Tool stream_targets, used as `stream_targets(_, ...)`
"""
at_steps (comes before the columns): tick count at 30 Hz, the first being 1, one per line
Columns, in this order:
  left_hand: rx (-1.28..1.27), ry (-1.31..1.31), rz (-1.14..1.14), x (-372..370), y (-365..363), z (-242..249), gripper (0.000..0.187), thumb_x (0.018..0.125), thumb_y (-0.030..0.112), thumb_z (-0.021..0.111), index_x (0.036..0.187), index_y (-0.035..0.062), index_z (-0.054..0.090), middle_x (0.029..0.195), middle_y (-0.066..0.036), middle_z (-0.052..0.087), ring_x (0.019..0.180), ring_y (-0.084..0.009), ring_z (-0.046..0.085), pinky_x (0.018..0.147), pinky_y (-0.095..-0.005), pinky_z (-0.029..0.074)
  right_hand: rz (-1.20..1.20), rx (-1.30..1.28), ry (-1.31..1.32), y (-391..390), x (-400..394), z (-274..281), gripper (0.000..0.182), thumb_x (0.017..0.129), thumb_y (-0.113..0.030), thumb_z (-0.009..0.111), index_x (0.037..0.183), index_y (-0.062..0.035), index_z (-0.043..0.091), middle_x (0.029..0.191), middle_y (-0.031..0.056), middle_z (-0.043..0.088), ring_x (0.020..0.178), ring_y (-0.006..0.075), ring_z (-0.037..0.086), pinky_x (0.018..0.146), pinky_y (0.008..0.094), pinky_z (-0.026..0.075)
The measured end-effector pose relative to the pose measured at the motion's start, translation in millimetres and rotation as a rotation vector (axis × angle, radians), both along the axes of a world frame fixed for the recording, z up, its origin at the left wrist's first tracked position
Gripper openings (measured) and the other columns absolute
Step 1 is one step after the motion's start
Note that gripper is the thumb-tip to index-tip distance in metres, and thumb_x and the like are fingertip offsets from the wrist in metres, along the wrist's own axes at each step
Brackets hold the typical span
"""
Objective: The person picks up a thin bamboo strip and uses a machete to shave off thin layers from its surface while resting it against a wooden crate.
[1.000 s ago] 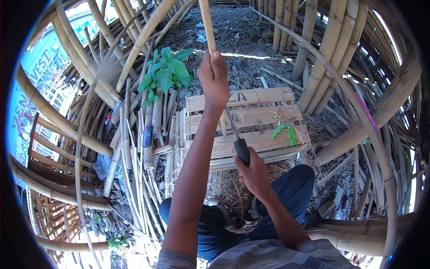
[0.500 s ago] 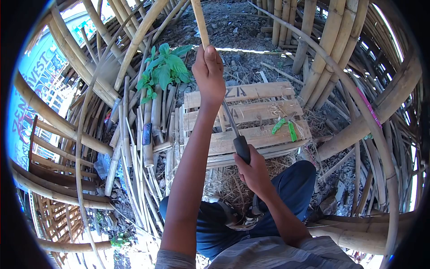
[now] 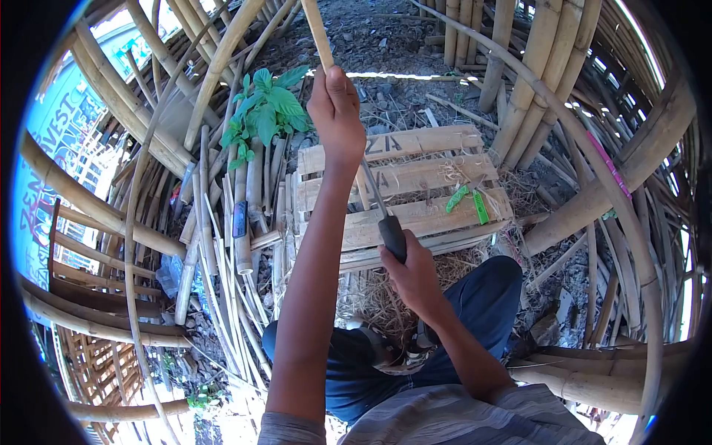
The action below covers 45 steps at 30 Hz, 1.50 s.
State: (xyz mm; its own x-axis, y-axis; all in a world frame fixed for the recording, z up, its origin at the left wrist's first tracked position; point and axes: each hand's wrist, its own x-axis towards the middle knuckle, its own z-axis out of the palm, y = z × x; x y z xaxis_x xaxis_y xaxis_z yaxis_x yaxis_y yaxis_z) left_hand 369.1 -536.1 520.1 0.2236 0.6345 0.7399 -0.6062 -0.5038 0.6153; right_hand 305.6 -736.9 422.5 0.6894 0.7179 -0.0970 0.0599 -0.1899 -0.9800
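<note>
My left hand [image 3: 336, 111] is closed round a pale bamboo stick [image 3: 317, 33], raised over the far left part of a wooden slatted crate [image 3: 423, 184]. The stick's lower end shows below the hand, over the slats. My right hand [image 3: 412, 273] grips the dark handle [image 3: 393, 239] of a knife, at the crate's near edge. Its narrow blade [image 3: 374, 188] slants up and left beside the stick; its tip is hidden behind my left hand and wrist. Two bright green items [image 3: 481, 208] lie on the crate's right side.
Bamboo poles [image 3: 545, 70] stand at the right. A leafy plant [image 3: 268, 111] grows left of the crate. A phone [image 3: 239, 219] rests on bamboo pieces at the left. Shavings [image 3: 378, 300] cover the ground between my legs.
Both hands, with the stick and the knife, have shifted slightly left in view. The background has also shifted a little left. Both grips are unchanged.
</note>
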Motion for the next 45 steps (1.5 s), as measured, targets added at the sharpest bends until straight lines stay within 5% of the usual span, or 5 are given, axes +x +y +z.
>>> stream_targets(15, 0.003, 0.062, -0.043, -1.3, 0.8, -2.2, 0.036, 0.102, 0.039, 0.038, 0.078, 0.0106, 0.038, 0.06, 0.004, 0.032, 0.047, -0.0016, 0.026, 0.039, -0.0205, 0.018, 0.005, 0.063, -0.08, -1.9, 5.2, -10.2, 0.021, 0.092, -0.019, 0.058, 0.095, 0.0005, 0.05, 0.055, -0.0006, 0.047, 0.042, 0.0076, 0.046, 0.038, 0.0263, 0.036)
stream_targets(17, -0.042, 0.167, -0.297, -5.4, 7.0, 5.7, 0.033, 0.101, 0.039, 0.04, 0.085, 0.0097, 0.042, 0.063, 0.002, 0.038, 0.051, -0.0048, 0.036, 0.045, -0.0211, 0.029, -0.004, 0.006, -0.052, -2.5, 11.4, -4.7, 0.028, 0.089, -0.022, 0.06, 0.091, 0.0042, 0.049, 0.059, 0.0163, 0.055, 0.053, 0.0287, 0.059, 0.051, 0.0401, 0.042)
stream_targets(21, 0.208, 0.256, -0.11, -8.8, 15.5, 62.7, 0.034, 0.1, 0.041, 0.035, 0.105, 0.0083, 0.045, 0.076, -0.004, 0.051, 0.073, -0.0142, 0.053, 0.069, -0.0283, 0.042, -0.021, 0.033, -0.09, 1.5, 22.3, -8.6, 0.028, 0.088, -0.022, 0.06, 0.09, 0.0046, 0.05, 0.059, 0.0164, 0.055, 0.053, 0.0297, 0.059, 0.051, 0.0396, 0.042)
stream_targets(27, 0.002, -0.031, -0.443, -1.3, 23.7, 145.6, 0.037, 0.099, 0.044, 0.044, 0.076, 0.0157, 0.037, 0.055, 0.005, 0.028, 0.041, -0.0069, 0.022, 0.037, -0.0251, 0.018, 0.012, 0.03, -0.133, 5.3, 17.2, -6.7, 0.028, 0.088, -0.022, 0.06, 0.089, 0.0043, 0.051, 0.055, 0.0123, 0.053, 0.049, 0.0218, 0.057, 0.048, 0.0355, 0.042)
stream_targets(45, 0.072, 0.02, -0.311, -11.1, 25.9, 138.8, 0.034, 0.099, 0.041, 0.036, 0.083, 0.0108, 0.04, 0.058, 0.001, 0.033, 0.047, -0.0097, 0.034, 0.042, -0.0252, 0.024, -0.021, 0.073, -0.054, 6.0, 5.1, -10.5, 0.024, 0.089, -0.02, 0.061, 0.094, 0.0024, 0.052, 0.055, 0.0055, 0.051, 0.042, 0.0122, 0.05, 0.039, 0.03, 0.038)
